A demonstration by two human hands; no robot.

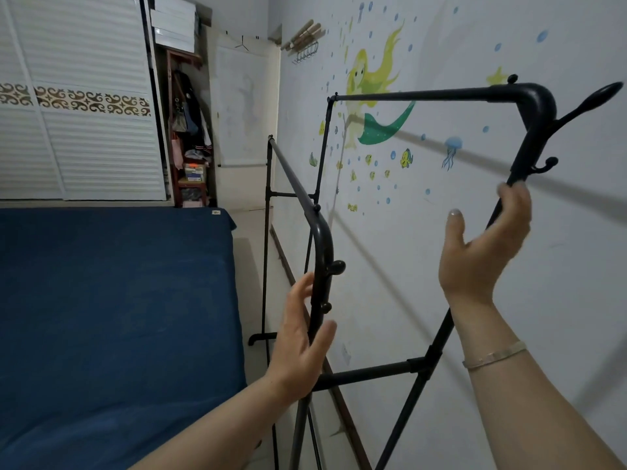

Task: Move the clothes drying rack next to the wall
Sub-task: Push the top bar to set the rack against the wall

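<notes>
The left hand [300, 337] lies open on the near post of the black drying rack [425, 96]; the right hand [485, 245] is loosely hooked on the far post. The rack stands beside the wall [509, 300], so the placing seems almost finished; next, letting go.

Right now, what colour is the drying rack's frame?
Black throughout, clearest in the head view: the drying rack stands against the decorated wall.

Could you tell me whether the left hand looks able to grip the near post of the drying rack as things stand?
Probably yes: the left hand is open right against the near post of the drying rack, fingers either side, with nothing between them.
</notes>
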